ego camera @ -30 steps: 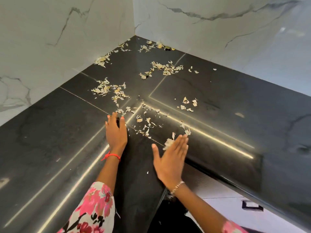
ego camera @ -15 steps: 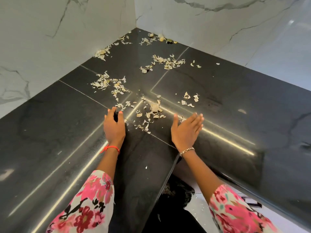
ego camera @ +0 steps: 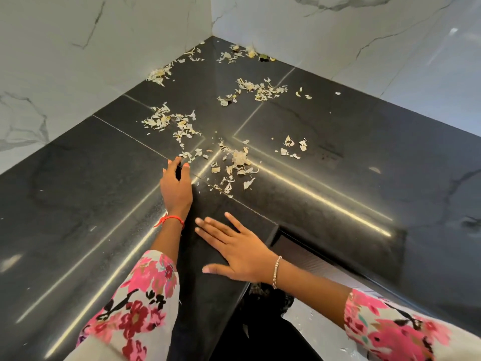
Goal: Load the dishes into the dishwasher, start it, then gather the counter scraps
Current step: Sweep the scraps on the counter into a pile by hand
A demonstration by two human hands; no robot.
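Pale, dry peel scraps (ego camera: 238,162) are strewn in loose patches over the black L-shaped desk (ego camera: 78,204). The scatter is stretched from the marble wall corner (ego camera: 212,22) towards the hands. The left hand (ego camera: 177,190) is set just beside the nearest patch, its fingers (ego camera: 169,170) held together and lightly curved, with nothing gripped. The right hand (ego camera: 240,250) is laid flat near the desk's inner corner, fingers spread and pointed leftward and away.
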